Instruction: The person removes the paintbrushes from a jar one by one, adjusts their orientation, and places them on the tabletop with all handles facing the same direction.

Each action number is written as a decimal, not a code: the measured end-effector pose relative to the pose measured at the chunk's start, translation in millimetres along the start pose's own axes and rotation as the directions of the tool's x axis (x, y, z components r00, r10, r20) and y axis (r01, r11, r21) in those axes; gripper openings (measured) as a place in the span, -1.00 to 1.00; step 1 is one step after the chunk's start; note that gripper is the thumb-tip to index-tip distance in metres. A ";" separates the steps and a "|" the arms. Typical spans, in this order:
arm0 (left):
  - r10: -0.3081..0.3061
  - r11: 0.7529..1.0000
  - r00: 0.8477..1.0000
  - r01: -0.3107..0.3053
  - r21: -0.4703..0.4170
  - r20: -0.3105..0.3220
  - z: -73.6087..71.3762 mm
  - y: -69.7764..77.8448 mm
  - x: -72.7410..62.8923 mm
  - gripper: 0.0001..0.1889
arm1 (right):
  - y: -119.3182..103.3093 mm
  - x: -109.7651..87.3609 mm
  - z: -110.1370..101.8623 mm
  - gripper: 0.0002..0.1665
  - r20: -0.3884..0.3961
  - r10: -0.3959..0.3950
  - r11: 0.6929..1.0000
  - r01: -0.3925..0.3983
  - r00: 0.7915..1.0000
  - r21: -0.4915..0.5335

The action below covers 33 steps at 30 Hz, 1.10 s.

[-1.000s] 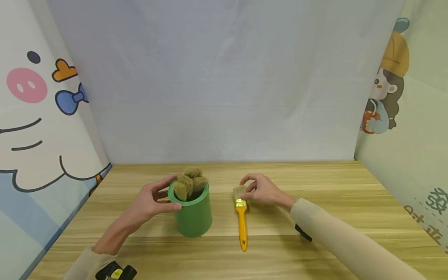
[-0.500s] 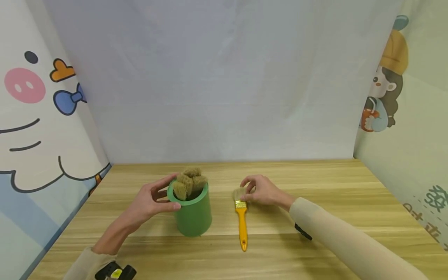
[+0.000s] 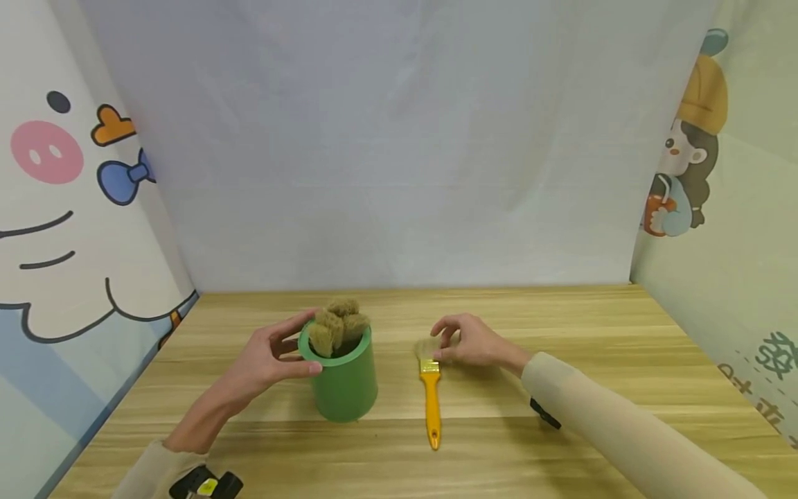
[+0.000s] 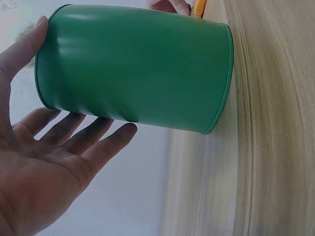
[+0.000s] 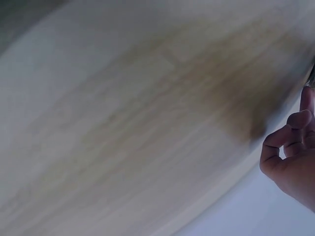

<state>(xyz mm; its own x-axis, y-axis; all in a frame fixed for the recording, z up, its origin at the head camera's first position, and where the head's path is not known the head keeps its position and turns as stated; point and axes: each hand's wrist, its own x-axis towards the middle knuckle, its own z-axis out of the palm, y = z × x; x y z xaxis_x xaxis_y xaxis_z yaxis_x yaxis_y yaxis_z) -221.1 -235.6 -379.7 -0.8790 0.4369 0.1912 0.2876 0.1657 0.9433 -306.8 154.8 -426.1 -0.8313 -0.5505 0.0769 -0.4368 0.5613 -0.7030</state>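
With my left hand (image 3: 264, 357) I hold the green round pot (image 3: 345, 388) by its left side, thumb on the near rim and fingers on the far side. The pot stands up on the wooden table (image 3: 349, 457). Tan, fuzzy brush heads (image 3: 337, 329) poke out of its top. To the right of the pot, apart from it, lies a yellow-handled paintbrush (image 3: 431, 395), handle near and bristles far. My right hand (image 3: 472, 341) is at its bristles with bent fingers, but I can't tell if they pinch it.
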 end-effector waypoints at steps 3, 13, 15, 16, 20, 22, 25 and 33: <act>0.003 1.000 1.000 -0.003 -0.006 0.000 0.3 0.1 0.0 -0.11 | 0.1 0.6 -1.0 -0.62 0.010 -0.015 1.000 0.015 1.000 0.000; 0.008 1.000 1.000 -0.008 -0.009 0.003 -0.5 -1.7 0.0 -0.10 | -0.3 5.8 1.2 -0.62 0.026 -0.025 0.999 0.026 0.999 -0.029; 0.006 1.000 1.000 -0.006 -0.011 0.002 -0.5 -1.8 -0.2 -0.10 | -0.2 6.4 1.4 -0.62 0.027 -0.024 0.999 0.025 0.999 -0.031; 0.005 1.000 1.000 -0.005 -0.011 0.003 -0.5 -1.8 -0.1 -0.10 | -0.1 6.6 1.2 -0.62 0.028 -0.024 0.999 0.025 0.999 -0.031; 0.006 1.000 1.000 -0.006 -0.011 0.005 -0.5 -2.2 -0.1 -0.11 | -0.3 6.5 0.9 -0.62 0.030 -0.024 0.999 0.024 0.999 -0.026; 0.008 1.000 1.000 -0.008 -0.009 0.006 -0.6 -2.3 -0.1 -0.10 | -0.2 6.5 0.9 -0.62 0.031 -0.024 0.999 0.025 0.999 -0.027; 0.008 1.000 1.000 -0.008 -0.010 0.004 -0.6 -2.1 -0.1 -0.10 | -0.3 6.4 0.8 -0.62 0.031 -0.025 0.999 0.025 0.999 -0.030; 0.001 1.000 1.000 -0.001 -0.021 0.007 -0.3 -1.6 -0.5 -0.09 | 0.1 7.7 1.2 -0.62 0.029 -0.018 0.999 0.019 0.999 -0.032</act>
<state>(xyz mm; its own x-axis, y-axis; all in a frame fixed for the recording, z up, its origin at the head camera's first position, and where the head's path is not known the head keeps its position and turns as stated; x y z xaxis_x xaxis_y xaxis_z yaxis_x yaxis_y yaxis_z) -221.2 -236.3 -381.1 -0.8759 0.4435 0.1899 0.2800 0.1466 0.9487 -312.9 150.0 -426.4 -0.8126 -0.5786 0.0691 -0.4637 0.5703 -0.6781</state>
